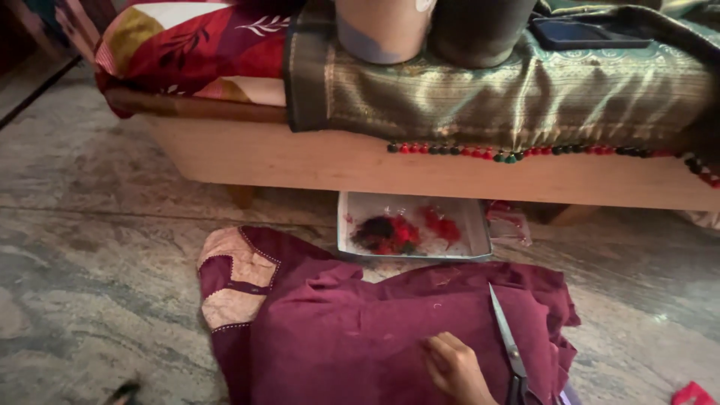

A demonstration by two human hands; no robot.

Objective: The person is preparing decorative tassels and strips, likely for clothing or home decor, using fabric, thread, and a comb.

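Maroon cloth (360,330) spread flat on the stone floor (97,285), cream embroidered panel (232,281) at its left end. One hand (454,369) resting on the cloth near the bottom edge, fingers curled loosely down against the fabric, grasping nothing as far as can be seen; can't tell which hand it is, looks like the left. Scissors (506,341) lying just right of that hand, blades closed and pointing up across the cloth, handles cut off by the bottom edge, so can't tell if anything grips them. Other hand not visible. Just beyond the cloth, white tray (472,217) with red and dark beads (390,234), tucked half under a wooden bench (300,161). Green-gold fabric (525,94) draped over the bench, string of red and green beads (517,152) along its hem. Red floral cushion (195,45) to the left
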